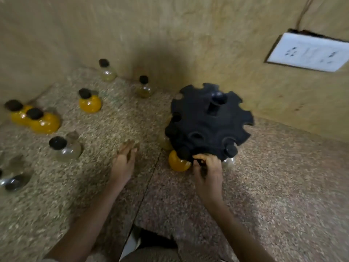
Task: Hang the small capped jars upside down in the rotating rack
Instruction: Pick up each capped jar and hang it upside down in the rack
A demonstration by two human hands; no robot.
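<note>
A speckled stone desk (pixel 273 176) runs into a corner of tan walls (pixel 188 35), a seam splitting it down the middle. On the right wall sits a white socket plate (pixel 309 52). The black rotating rack (pixel 207 120) stands on the right half of the desk near the corner, a notched disc with a central post, tilted toward the camera. Under its near rim hang an orange jar (pixel 178 161) at the left and a clear jar (pixel 229 160) at the right, caps up in the notches; a pale jar shows dimly at the rack's left edge.

The right hand (pixel 207 171) is at the rack's near rim between those two jars, its grip pinched narrow on something dark there; whether that is a cap or the rim itself cannot be told. The left hand (pixel 123 161) lies blurred over the left half of the desk, fingers fairly straight and holding nothing.

Loose jars stand well apart on the left: two orange jars touching (pixel 37 120), one orange jar (pixel 90 103), two pale yellowish jars (pixel 107 72) near the back wall, a clear jar (pixel 66 148), and a blurred one at the left edge. All are small, round-bellied, with black caps
</note>
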